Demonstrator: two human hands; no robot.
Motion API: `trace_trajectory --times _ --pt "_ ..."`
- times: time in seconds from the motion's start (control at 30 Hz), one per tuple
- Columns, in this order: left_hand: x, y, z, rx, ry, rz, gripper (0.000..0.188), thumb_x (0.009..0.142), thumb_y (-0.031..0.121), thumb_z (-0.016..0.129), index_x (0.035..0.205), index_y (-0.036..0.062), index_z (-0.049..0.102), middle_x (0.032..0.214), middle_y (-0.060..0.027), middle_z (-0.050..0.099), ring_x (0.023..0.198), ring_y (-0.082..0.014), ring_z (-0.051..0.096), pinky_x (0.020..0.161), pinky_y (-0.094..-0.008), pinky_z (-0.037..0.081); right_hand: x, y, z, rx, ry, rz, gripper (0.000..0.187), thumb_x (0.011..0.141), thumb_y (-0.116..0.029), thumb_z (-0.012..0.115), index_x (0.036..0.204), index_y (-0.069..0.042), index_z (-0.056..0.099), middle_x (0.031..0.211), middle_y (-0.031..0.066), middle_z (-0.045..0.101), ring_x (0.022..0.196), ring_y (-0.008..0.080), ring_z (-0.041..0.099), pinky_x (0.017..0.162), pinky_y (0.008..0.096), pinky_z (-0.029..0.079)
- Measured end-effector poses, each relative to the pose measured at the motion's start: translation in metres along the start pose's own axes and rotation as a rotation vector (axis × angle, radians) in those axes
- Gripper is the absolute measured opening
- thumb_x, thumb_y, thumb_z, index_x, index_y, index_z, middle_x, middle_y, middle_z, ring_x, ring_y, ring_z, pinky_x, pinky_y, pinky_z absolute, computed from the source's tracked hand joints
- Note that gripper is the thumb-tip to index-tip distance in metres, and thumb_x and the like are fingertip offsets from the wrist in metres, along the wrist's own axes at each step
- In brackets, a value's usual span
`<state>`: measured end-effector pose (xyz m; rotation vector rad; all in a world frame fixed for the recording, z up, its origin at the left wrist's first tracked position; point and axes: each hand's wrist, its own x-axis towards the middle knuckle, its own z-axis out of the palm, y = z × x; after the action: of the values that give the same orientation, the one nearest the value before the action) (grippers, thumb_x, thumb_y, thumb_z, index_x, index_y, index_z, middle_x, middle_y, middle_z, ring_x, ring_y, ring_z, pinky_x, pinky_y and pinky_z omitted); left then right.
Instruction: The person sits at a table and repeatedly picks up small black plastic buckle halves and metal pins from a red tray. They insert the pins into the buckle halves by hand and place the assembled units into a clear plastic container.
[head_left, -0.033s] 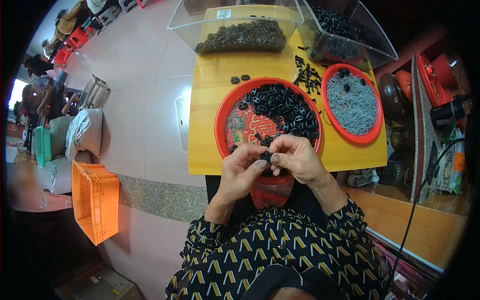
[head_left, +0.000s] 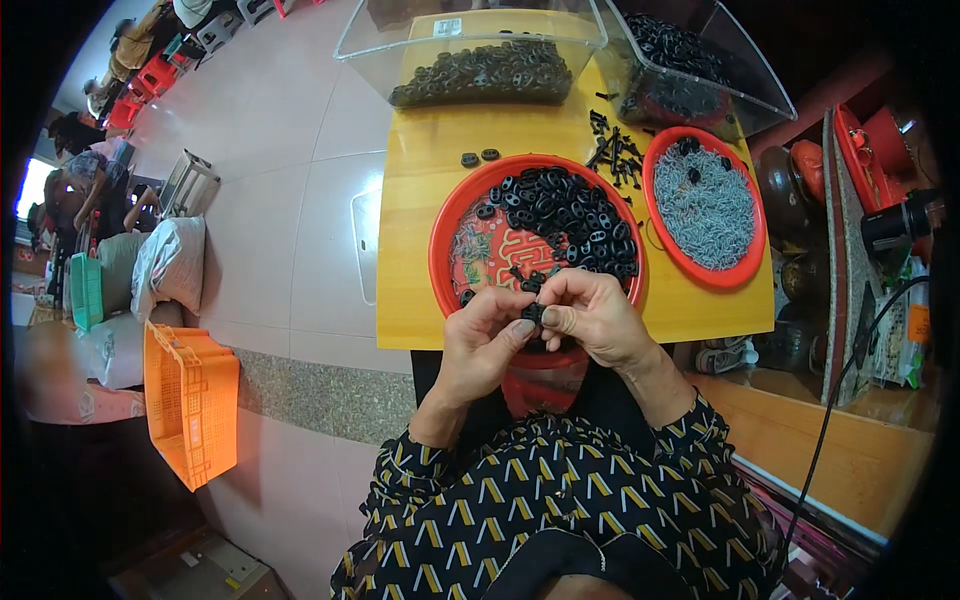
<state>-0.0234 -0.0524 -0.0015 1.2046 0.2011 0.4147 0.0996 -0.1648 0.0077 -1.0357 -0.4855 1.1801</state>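
My left hand [head_left: 480, 340] and my right hand [head_left: 597, 318] meet over the near rim of a red round tray [head_left: 438, 250]. Between their fingertips they pinch a small black plastic part [head_left: 533, 314], mostly covered by the fingers. Inside the tray lies a heap of black oval plastic pieces with holes [head_left: 570, 215], thickest at the far and right side. A few thin metal bits [head_left: 470, 243] rest at its left. Further right, a second red tray [head_left: 757, 250] is filled with small silver screws [head_left: 705, 210], with a few black pieces on top.
Two clear plastic bins [head_left: 470, 45] [head_left: 765, 85] of black parts stand at the back of the yellow table [head_left: 410, 220]. Black pegs [head_left: 615, 155] lie loose between the trays. An orange crate [head_left: 195, 410] is on the floor at left; people work far left. A black cable [head_left: 850, 370] hangs at right.
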Motion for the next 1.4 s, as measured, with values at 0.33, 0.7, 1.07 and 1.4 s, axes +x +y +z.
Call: trace_trajectory --times 0.33,0.7,1.07,1.4 --pt "0.000 -0.003 0.004 0.202 0.094 0.080 0.019 0.079 -0.003 0.055 0.098 -0.0028 0.053 0.083 -0.0042 0.058 0.074 -0.0074 0.054 0.062 -0.0196 0.045 0.004 0.005 0.003 0.021 0.031 -0.003 0.009 0.080 -0.005 0.059 0.081 -0.001 0.051 0.070 0.0022 0.053 0.057 0.0084 0.055 0.051 0.0205 0.049" --pt "0.002 0.007 0.006 0.237 0.025 0.044 0.018 0.080 -0.004 0.053 0.097 -0.0035 0.054 0.081 -0.0041 0.058 0.075 -0.0080 0.054 0.065 -0.0213 0.045 0.001 0.002 0.001 0.014 -0.003 -0.055 0.008 0.080 -0.004 0.059 0.078 -0.003 0.051 0.068 0.0026 0.054 0.058 0.0093 0.057 0.049 0.0206 0.051" --pt "0.009 -0.008 0.006 -0.143 0.074 0.014 0.026 0.082 0.001 0.054 0.107 -0.0022 0.047 0.084 -0.0038 0.056 0.075 -0.0084 0.055 0.066 -0.0199 0.045 0.005 -0.019 -0.003 0.148 -0.025 0.041 0.013 0.083 -0.012 0.057 0.087 0.000 0.052 0.070 0.0056 0.056 0.060 0.0097 0.057 0.051 0.0197 0.049" --pt "0.000 -0.004 0.002 -0.086 0.111 -0.010 0.026 0.082 0.001 0.055 0.107 -0.0017 0.048 0.082 -0.0024 0.055 0.074 -0.0077 0.054 0.064 -0.0193 0.044 -0.001 -0.016 0.003 -0.033 0.043 0.015 0.016 0.083 -0.015 0.057 0.086 0.001 0.053 0.069 0.0037 0.055 0.058 0.0081 0.054 0.049 0.0190 0.047"
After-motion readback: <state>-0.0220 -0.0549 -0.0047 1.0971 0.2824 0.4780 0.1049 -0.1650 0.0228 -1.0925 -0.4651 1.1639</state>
